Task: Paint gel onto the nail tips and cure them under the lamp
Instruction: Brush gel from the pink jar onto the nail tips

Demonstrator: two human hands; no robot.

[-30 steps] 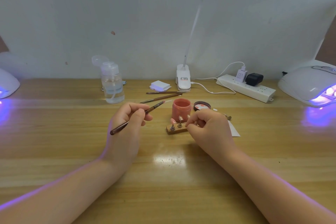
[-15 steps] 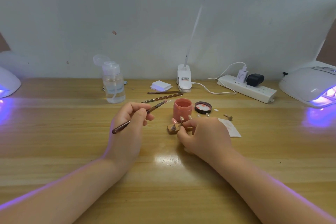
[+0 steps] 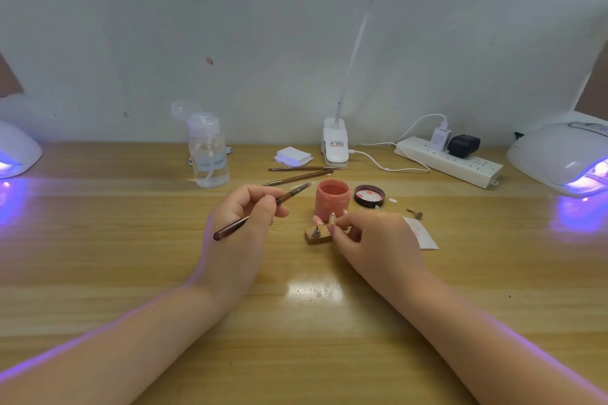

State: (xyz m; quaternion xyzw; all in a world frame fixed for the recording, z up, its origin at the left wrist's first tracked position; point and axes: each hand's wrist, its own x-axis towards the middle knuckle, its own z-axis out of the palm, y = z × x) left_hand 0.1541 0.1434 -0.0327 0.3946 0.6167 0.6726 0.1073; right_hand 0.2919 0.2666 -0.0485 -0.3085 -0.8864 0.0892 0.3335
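A nail tip (image 3: pixel 331 220) on its stand is pinched by the right hand (image 3: pixel 375 240), just above the wooden holder block (image 3: pixel 317 235). The brush (image 3: pixel 260 212) is gripped pen-style by the left hand (image 3: pixel 238 233), bristles aimed right toward the pink gel jar (image 3: pixel 332 199) (open, lid aside). Tip lies right of the bristles, near; brush axis runs lower-left to upper-right. Both forearms are rested mid-worktop (image 3: pixel 131 256). The cure lamp (image 3: pixel 566 158) sits at the right edge.
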